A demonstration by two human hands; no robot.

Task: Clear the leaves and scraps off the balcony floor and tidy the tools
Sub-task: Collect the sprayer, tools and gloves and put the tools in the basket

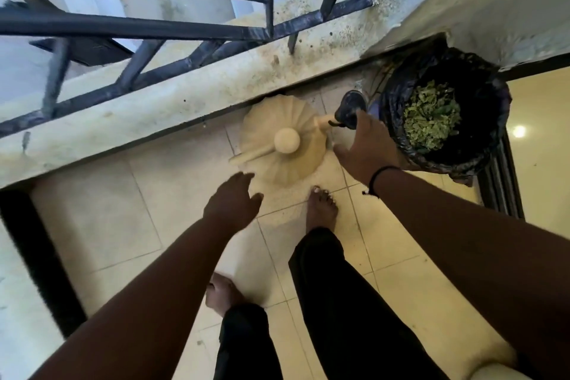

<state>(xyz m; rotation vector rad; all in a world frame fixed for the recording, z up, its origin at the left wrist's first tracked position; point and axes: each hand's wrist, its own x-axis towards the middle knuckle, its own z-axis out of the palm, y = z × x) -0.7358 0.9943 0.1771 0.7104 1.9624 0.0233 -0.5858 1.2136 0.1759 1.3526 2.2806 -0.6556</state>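
Currently: my right hand (367, 148) grips black tool (350, 109) (type unclear) | my left hand (234, 203) spread, empty | risk: elbowing leaf-filled bin (444, 120) over, respilling leaves.

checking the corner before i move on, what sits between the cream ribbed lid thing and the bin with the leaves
In the head view, a small dark tool sits between the cream lid and the lined bin, with the right hand over it.
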